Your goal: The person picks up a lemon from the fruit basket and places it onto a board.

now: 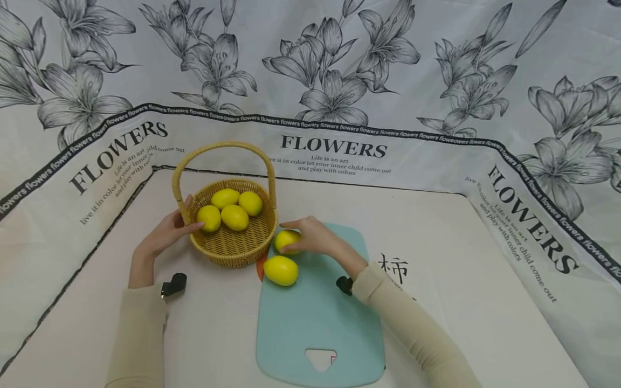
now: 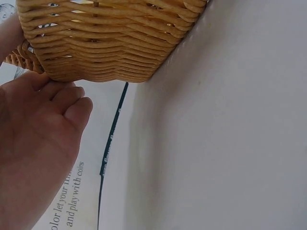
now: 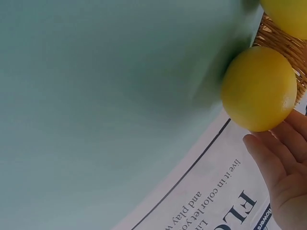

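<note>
A woven basket [image 1: 233, 253] with a tall arched handle stands on the table, with several yellow lemons [image 1: 235, 217] inside. My left hand [image 1: 167, 231] grips its left rim, thumb over the edge and fingers outside against the wicker; these fingers [image 2: 72, 103] show in the left wrist view. My right hand [image 1: 315, 236] holds a lemon [image 1: 286, 241] between thumb and fingers at the upper left of a light blue cutting board [image 1: 320, 312]. That lemon [image 3: 259, 88] also shows in the right wrist view, with the fingertips partly hidden behind it. Another lemon [image 1: 281, 270] lies nearer on the board.
An orange patch [image 1: 260, 267] peeks out between basket and board. The white tablecloth [image 1: 436, 242] bears dark characters [image 1: 393, 268] right of the board. Behind rises a floral printed cloth [image 1: 335, 145] with lettering. The board has a cut-out handle [image 1: 321, 359] at its near end.
</note>
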`<state>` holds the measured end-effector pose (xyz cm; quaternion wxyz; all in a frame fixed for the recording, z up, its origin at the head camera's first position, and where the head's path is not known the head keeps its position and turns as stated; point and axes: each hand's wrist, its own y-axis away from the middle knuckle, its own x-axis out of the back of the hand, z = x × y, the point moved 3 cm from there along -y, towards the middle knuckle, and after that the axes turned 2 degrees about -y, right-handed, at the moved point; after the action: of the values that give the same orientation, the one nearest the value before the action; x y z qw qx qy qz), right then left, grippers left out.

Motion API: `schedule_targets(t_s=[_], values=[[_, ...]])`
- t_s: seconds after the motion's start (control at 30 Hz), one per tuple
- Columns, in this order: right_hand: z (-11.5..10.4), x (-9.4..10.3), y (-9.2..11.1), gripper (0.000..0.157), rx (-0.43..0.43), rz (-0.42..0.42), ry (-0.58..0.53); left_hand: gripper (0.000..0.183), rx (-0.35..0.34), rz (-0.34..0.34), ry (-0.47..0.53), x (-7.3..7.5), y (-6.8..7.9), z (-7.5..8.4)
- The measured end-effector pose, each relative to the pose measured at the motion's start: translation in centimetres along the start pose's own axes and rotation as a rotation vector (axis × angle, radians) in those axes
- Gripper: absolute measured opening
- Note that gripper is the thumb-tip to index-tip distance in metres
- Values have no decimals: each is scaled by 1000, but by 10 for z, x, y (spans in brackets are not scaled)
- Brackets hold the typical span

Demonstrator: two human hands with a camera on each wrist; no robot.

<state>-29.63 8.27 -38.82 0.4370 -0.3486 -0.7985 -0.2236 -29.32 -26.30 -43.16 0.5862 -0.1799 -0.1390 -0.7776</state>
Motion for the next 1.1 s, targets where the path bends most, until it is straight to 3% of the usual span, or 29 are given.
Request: schedule_targets(t_s=[0.7,1.1], values=[[-10,11,5,66,-6,80,-24,86,-8,-2,1,1,1,0],[-22,21,-1,65,115,148,-78,86,-7,-4,4,0,1,1]])
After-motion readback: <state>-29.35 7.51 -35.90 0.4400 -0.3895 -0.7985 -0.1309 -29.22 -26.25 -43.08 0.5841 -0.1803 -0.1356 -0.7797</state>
